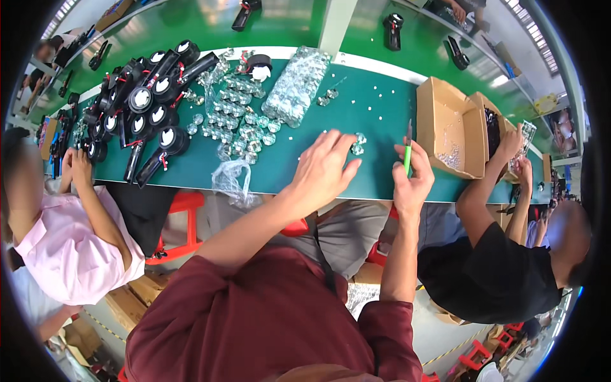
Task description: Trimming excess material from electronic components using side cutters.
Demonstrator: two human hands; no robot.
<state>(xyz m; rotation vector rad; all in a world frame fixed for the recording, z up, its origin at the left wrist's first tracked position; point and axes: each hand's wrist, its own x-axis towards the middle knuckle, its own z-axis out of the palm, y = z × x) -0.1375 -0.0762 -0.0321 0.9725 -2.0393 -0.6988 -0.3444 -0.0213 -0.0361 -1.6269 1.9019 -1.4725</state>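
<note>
My right hand (pixel 412 177) is closed around a slim green-handled tool (pixel 407 151) with a thin, dark, pointed tip directed away from me; its exact kind I cannot make out. My left hand (pixel 323 164) is over the green tabletop, palm down, thumb apart from the fingers. At its index fingertip are small clear, round lens-like pieces (pixel 358 144), with a finger seeming to touch them. More such pieces (pixel 248 134) lie in a cluster to the left, next to a clear plastic bag (pixel 231 179). Two similar pieces (pixel 327 97) lie farther off.
Black torch-like housings (pixel 153 105) with round heads are heaped at left. A bubble-wrapped pack (pixel 296 86) of clear pieces lies behind my left hand. Small white bits (pixel 370 108) dot the table. An open cardboard box (pixel 450 130) stands at right. Co-workers sit on both sides.
</note>
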